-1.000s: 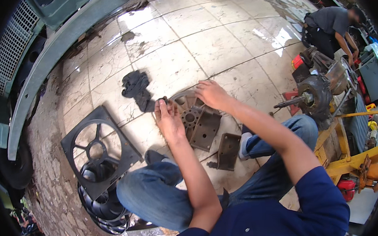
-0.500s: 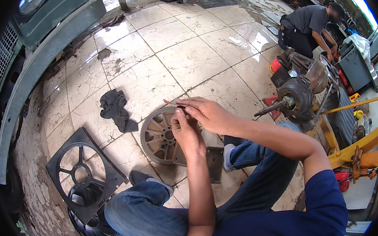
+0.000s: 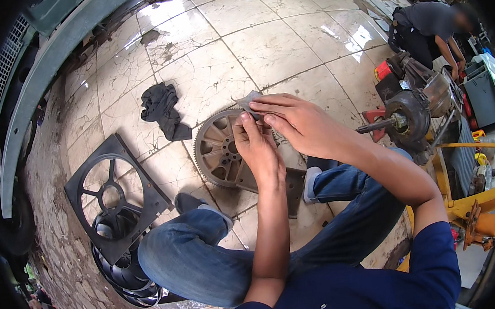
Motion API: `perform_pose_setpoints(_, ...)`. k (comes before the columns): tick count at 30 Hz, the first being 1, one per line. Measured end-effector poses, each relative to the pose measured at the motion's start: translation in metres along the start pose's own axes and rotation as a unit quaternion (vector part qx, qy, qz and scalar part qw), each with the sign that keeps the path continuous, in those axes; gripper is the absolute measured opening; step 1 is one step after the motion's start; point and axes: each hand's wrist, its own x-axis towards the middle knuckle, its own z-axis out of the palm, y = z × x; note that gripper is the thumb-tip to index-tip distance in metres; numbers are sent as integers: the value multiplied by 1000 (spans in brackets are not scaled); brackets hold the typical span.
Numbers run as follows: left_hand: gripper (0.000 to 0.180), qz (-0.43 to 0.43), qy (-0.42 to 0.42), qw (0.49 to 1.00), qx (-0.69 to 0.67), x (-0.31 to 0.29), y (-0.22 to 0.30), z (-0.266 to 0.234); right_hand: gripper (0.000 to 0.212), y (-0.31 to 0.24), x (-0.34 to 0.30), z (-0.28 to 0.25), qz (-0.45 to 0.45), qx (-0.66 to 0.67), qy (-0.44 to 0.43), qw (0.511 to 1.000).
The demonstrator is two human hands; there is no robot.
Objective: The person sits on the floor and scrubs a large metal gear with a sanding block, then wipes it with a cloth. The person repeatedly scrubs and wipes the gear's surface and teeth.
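Note:
Close together, my two hands meet above a toothed flywheel (image 3: 208,155) lying flat on the floor. My left hand (image 3: 257,148) is closed, its thumb and fingers pinching a small dark piece (image 3: 256,116) mostly hidden by the fingers. My right hand (image 3: 300,122) presses a thin grey sheet (image 3: 247,100), which looks like sandpaper, against that piece; its fingers lie straight along the sheet. A flat dark metal plate (image 3: 296,192) rests beside the flywheel, partly behind my left wrist.
A black rag (image 3: 162,110) lies on the tiles left of the flywheel. Nearer, a black fan shroud (image 3: 131,180) leans over a fan. On the right are a greasy axle assembly (image 3: 408,114), yellow metal frame (image 3: 480,204) and crouching person (image 3: 428,30). A vehicle bumper (image 3: 41,83) borders the left.
The view has shifted, so the floor things sit higher and further right. The sheet under my right fingers now shows a broad grey face; earlier only a thin reddish edge showed.

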Motion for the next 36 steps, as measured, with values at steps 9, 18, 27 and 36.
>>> perform_pose_setpoints(9,37,9,-71,997,-30,-7,15,11,36,-23,5,-25,33,31,10,999)
perform_pose_setpoints(18,41,18,-104,993,-57,-6,13,11,35,-27,2,-26,-26,32,38,998)
perform_pose_setpoints(27,27,65,-44,997,-18,-5,15,12,36,-24,1,-14,-49,-69,46,995)
perform_pose_setpoints(36,26,58,-9,998,-20,-8,22,12,34,-29,-2,-11,-68,-66,34,995)
